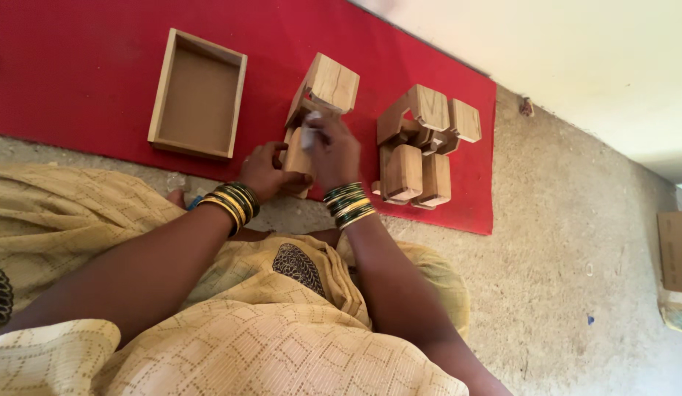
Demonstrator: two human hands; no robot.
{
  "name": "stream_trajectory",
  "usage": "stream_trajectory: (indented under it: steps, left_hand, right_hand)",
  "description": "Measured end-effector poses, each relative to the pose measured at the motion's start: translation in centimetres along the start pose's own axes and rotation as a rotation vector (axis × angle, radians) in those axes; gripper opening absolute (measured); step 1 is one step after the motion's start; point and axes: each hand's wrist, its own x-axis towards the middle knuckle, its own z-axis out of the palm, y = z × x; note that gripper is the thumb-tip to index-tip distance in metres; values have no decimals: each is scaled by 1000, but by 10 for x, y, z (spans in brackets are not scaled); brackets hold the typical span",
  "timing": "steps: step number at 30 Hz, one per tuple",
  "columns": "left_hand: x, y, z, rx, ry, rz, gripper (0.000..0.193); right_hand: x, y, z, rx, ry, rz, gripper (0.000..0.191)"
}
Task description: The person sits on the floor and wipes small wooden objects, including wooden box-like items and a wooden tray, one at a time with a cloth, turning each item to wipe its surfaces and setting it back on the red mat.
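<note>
She sits on the floor with a wooden block piece (323,99) standing on the red mat (77,66). Her left hand (271,170) grips its lower end while her right hand (334,150) pinches a small white scrap (309,136) against it. An empty wooden tray (165,95) lies left, stacked blocks (422,147) right.

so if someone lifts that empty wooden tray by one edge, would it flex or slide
The wooden tray looks rigid: thick board walls, so flex seems unlikely. It probably feels light, being shallow and empty. On the red mat it likely grips rather than slides.
</note>
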Motion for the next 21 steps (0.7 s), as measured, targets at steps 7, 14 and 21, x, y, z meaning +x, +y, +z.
stream_trajectory:
  steps: [7,14,21]
  left_hand:
    - [-2,-1,0,14,2,1,101]
    - [-1,-11,3,53,45,80,99]
    - [-4,-6,-2,-72,-26,22,105]
  right_hand:
    - [14,41,31,-200,-272,-159,39]
    - [27,47,36,-442,-302,-374,26]
    - [23,28,19,-110,-418,133,28]
